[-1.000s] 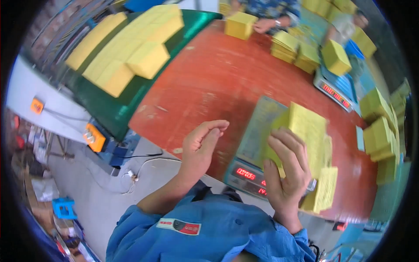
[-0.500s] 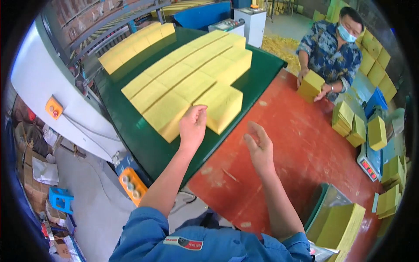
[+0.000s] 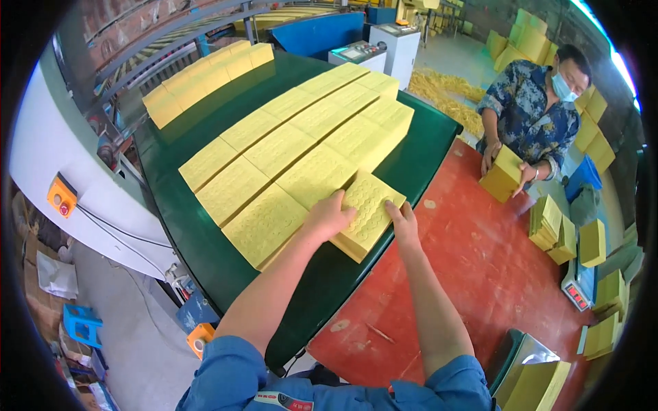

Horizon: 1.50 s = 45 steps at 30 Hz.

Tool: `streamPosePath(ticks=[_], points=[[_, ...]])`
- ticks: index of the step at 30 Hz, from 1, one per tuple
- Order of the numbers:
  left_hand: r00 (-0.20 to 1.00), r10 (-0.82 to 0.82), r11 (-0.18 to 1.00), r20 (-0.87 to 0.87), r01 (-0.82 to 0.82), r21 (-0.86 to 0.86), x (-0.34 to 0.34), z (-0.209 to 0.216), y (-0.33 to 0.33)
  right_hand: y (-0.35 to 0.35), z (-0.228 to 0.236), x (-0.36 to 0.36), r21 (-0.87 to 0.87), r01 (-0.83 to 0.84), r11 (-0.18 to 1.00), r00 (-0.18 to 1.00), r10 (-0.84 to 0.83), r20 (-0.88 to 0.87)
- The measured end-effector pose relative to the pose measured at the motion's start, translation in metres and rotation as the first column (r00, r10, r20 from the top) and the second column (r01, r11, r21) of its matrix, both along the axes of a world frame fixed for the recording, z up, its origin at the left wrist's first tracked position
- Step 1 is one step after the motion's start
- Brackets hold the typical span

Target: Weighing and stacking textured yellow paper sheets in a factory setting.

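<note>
Both my hands grip a stack of yellow paper (image 3: 373, 199) with a wavy pressed pattern, at the near right corner of a larger group. My left hand (image 3: 329, 219) is closed on its left side, thumb on the top edge. Opposite it, my right hand (image 3: 406, 222) presses the right side, its thumb on the upper edge. The other yellow paper stacks (image 3: 277, 147) lie in close rows on a dark green conveyor belt (image 3: 295, 264). Whether the held stack is lifted off the belt I cannot tell.
A red table (image 3: 439, 281) adjoins the belt on the right. Across it a co-worker (image 3: 528, 116) holds a yellow paper block (image 3: 502, 174). A scale (image 3: 579, 282) and more paper stacks stand at the right. An orange button box (image 3: 200, 337) sits near my left forearm.
My hands have come together from above the belt and table edges onto the near right paper stack and taken hold of its sides. The view has shifted slightly.
</note>
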State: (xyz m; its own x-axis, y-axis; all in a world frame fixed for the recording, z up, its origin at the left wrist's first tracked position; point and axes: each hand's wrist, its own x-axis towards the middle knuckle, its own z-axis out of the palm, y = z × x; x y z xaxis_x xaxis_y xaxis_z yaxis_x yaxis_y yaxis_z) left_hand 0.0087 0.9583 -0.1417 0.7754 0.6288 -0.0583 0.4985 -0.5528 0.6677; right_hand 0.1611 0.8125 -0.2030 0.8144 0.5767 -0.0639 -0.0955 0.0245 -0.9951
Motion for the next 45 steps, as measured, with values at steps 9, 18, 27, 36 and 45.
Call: streamPosePath(ticks=[9,18,27,36,45], points=[[0.981,-0.191,0.756,0.043,0.175,-0.631,-0.017,-0.005,-0.013,-0.052,0.005,-0.016,-0.029,-0.064,0.998,0.997,0.063,-0.042],[0.78,-0.616,0.664,-0.111,0.437,-0.607,-0.073,0.025,-0.184,-0.26,0.019,-0.132,-0.003,0.139,0.99,0.982,-0.138,-0.127],[0.836,-0.548,0.719,-0.027,0.454,-0.526,-0.167,0.015,-0.353,-0.427,0.032,-0.29,-0.007,0.372,0.928,0.927,-0.372,-0.043],[0.933,-0.333,0.591,0.133,0.317,-0.742,-0.21,0.0,-0.431,-0.519,-0.003,-0.352,-0.115,0.407,0.906,0.879,-0.422,-0.221],[0.966,-0.161,0.454,0.204,0.256,-0.853,-0.242,-0.028,-0.442,-0.518,-0.022,-0.352,-0.02,0.465,0.885,0.838,-0.447,-0.313]])
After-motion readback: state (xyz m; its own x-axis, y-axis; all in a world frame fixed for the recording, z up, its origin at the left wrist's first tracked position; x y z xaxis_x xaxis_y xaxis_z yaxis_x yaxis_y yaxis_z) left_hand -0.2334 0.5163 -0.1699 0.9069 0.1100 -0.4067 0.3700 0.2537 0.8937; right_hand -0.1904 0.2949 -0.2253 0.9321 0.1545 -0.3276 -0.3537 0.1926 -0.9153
